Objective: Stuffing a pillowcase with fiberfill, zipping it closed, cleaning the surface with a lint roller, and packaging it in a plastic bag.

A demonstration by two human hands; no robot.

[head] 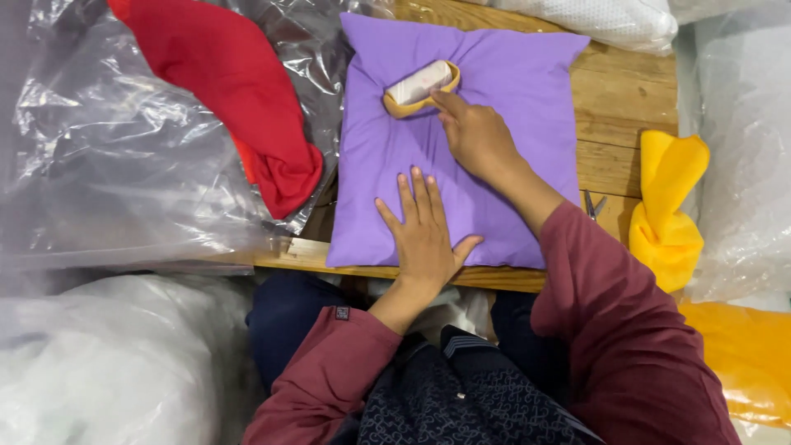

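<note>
A purple cushion [511, 82] lies on a wooden table [626, 107] in front of me. My left hand [424, 235] rests flat on the cushion's near edge, fingers spread. My right hand [474, 136] grips the handle of a yellow lint roller [418, 86] with a white roll. The roller presses into the upper middle of the cushion and dents the fabric.
A red cloth [239, 91] lies on clear plastic sheeting [107, 165] to the left. Yellow fabric [667, 214] sits at the right table edge, with small scissors [595, 204] beside it. White padding [610, 21] is at the back, more plastic bags at both sides.
</note>
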